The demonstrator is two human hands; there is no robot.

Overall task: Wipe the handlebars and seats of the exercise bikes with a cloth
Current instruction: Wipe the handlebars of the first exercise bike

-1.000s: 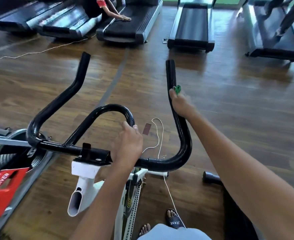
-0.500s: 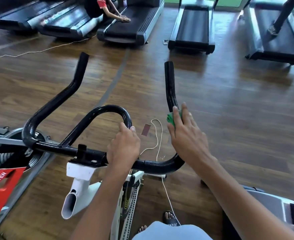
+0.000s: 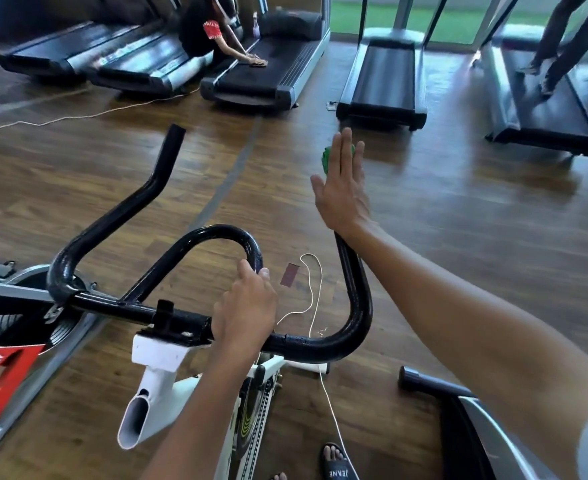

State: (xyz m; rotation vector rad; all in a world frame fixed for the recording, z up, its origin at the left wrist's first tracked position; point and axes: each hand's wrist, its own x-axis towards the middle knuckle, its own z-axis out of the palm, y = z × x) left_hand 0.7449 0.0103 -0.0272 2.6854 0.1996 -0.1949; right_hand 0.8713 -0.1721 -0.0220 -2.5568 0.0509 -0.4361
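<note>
Handlebars (image 3: 359,289) | right hand (image 3: 341,199) has slid cloth (image 3: 327,157) up to bar tip, fingers flat | left hand (image 3: 247,308) fingers clamped mid-bar | right bar nearly done

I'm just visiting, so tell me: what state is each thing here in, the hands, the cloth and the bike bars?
Handlebars: black, glossy, right end covered by a hand.
Green cloth: bunched against the right bar end, mostly hidden.
Right hand: flat, fingers straight, pressing the green cloth.
Left hand: curled round the handlebars' crossbar.
Treadmill: being wiped by another person.
</note>
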